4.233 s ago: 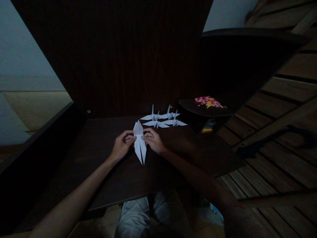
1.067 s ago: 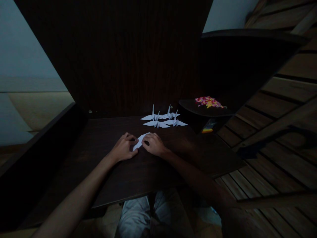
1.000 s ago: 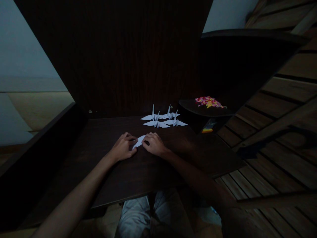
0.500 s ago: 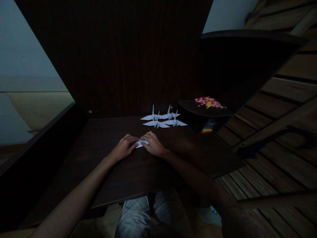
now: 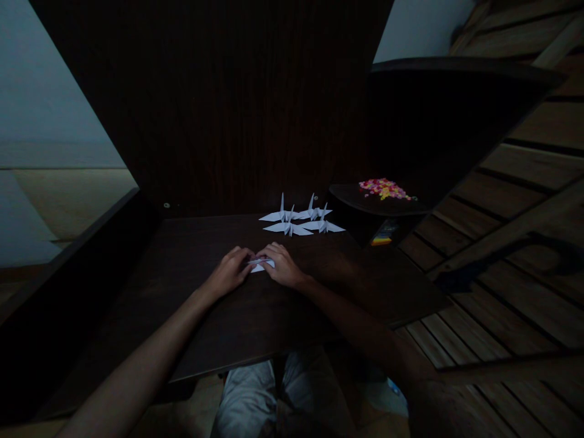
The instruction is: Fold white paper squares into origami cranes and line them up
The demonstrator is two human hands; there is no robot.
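A small folded piece of white paper (image 5: 260, 266) lies on the dark wooden desk, partly covered by my fingers. My left hand (image 5: 232, 267) grips its left side, fingers curled and thumb pressed against it. From the other side my right hand (image 5: 281, 265) holds the paper, its thumb and fingers closed on the fold. Both hands rest low over the desk. Just beyond them stand several white paper cranes (image 5: 289, 228), close together with wings spread and pointed necks up.
At the right, a curved shelf (image 5: 351, 198) bears a heap of small colourful pieces (image 5: 385, 188). Beneath it sits a dark item with a yellow edge (image 5: 381, 241). A raised side panel (image 5: 68, 255) bounds the desk on the left. Wooden slats (image 5: 502, 304) are further right.
My fingers have shifted slightly on the paper, and its upper part now shows as a narrow strip between my hands. The cranes have not moved.
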